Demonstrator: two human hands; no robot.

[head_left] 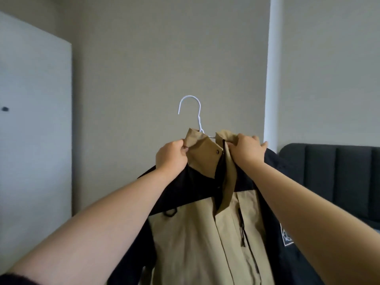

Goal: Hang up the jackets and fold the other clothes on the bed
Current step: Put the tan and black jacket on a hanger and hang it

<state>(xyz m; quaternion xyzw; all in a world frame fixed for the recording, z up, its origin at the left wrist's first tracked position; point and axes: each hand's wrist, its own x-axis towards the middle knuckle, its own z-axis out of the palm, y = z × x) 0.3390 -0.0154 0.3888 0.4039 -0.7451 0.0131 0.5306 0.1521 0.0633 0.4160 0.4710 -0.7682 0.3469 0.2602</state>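
Grey wall (144,58), left hand (171,156), right hand (249,150), each grip pinching jacket (195,233) collar (202,149), white hanger (199,123), sleeve patch (286,238) unreadable

— What colours was the jacket (195,233)?
— Pale tan on the chest, black across the shoulders and sleeves, a darker tan collar (202,149), plus a white badge (286,239) on one sleeve.
— And the hanger (189,99)?
— White. The wall (144,58) behind was greyish beige, the headboard (329,171) dark grey.
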